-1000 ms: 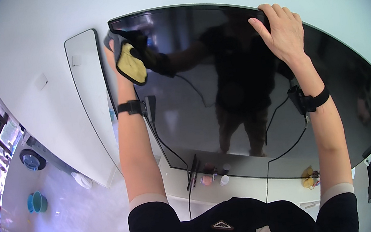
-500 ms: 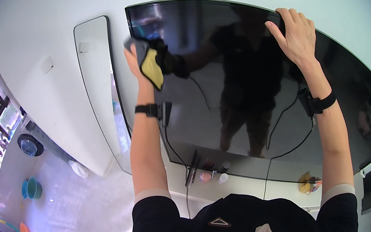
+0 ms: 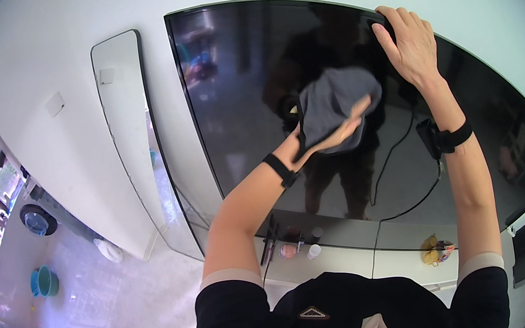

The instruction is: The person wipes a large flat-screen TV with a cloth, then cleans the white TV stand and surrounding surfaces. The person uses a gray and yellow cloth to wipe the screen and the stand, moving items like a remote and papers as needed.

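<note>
Television [image 3: 238, 134], one, wide, black and glossy: I have it across the centre and right of my view, in front of a pale wall [image 3: 42, 54]. Screen reflects a dark figure. Whether its lower edge stands on the counter or hangs above, I cannot tell.

Counter [image 3: 339, 264], white, long: runs below the screen, partly behind the wearer's body.

Mirror [image 3: 130, 129], tall, narrow, dark-rimmed: near the television's left side, not touching it.

Cloth [image 3: 330, 96], grey, folded over, slightly blurred: before the middle of the screen. I cannot confirm contact with the glass.

Right hand [image 3: 411, 46], bare: closed over the television's top edge, fingers across the rim, thumb apart from them on the front.

Left hand [image 3: 342, 131], bare: has hold of the cloth, fingers nearly straight along its lower side; I cannot see the thumb clearly.

Wrist straps, two, black: one on the right wrist [image 3: 454, 137], one on the left [image 3: 282, 170].

Ornament [image 3: 430, 251], yellow: on the counter, toward the right.

Cup [image 3: 314, 251], small, white: on the counter, toward the left.
</note>
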A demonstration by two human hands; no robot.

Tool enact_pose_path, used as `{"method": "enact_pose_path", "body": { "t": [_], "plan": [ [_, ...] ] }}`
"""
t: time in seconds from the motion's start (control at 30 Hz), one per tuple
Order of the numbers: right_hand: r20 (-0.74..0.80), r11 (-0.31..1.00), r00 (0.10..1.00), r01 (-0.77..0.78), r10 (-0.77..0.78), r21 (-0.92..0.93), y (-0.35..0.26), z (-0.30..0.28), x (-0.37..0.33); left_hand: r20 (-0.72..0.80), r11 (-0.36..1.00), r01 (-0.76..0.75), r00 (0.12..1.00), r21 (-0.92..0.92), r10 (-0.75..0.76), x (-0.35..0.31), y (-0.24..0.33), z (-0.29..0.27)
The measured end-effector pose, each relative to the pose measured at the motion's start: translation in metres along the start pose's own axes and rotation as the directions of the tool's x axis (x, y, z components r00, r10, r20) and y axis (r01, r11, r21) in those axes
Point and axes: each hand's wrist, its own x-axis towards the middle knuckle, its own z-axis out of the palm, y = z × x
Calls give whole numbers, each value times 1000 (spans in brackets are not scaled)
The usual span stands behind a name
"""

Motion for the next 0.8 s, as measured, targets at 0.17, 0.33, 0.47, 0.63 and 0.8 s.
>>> {"method": "enact_pose_path", "body": {
  "t": [0.17,0.33,0.47,0.63,0.8],
  "plan": [
    [-59,998,997,58,-59,-18,0,2,-1,86,994,59,995,-91,-51,-6,-72,-43],
    [-40,999,998,44,-45,-31,1,7,-2,-559,742,539,784,397,-270,36,-116,-44],
    [-19,1000,999,28,-28,10,2,4,1,-357,800,472,868,370,-346,40,-45,3],
    [-15,988,999,-39,42,151,-3,1,4,394,844,513,815,-153,-425,6,52,66],
    [-13,990,1000,-8,10,143,-3,1,1,407,916,308,894,-257,-187,-38,91,117]
  ]
}}
